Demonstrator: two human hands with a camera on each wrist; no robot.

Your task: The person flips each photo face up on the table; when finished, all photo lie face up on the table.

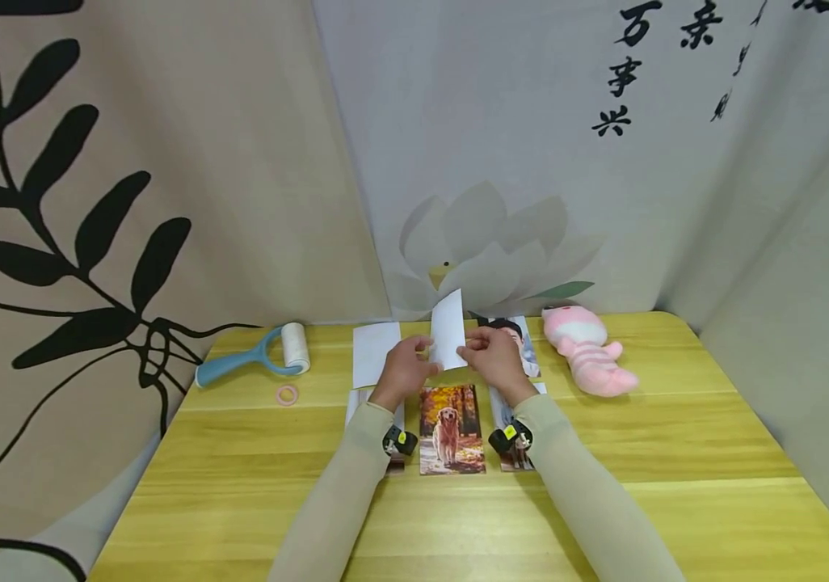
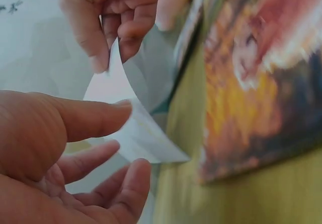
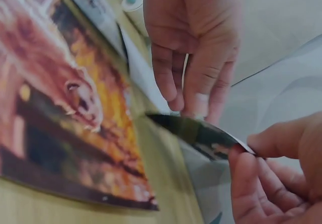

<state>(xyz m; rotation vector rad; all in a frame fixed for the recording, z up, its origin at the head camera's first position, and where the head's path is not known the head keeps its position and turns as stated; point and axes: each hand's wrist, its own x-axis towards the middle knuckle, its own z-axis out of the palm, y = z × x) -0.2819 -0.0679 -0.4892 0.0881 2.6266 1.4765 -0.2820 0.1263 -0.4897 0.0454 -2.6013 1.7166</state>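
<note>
A slightly bowed photo is raised above the table, its white back facing me. My right hand pinches its right edge between thumb and fingers, and the right wrist view catches some of the dark printed side. At the opposite edge is my left hand; its thumb and spread fingers overlap the photo in the left wrist view, without a visible pinch. Below both hands lies a dog photo, picture up. A white-backed sheet lies to the left. My forearms partly cover other photos.
A blue-handled lint roller with a white roll and a pink ring lie on the left. A pink plush toy sits right of the photos. A printed curtain hangs behind the wooden table.
</note>
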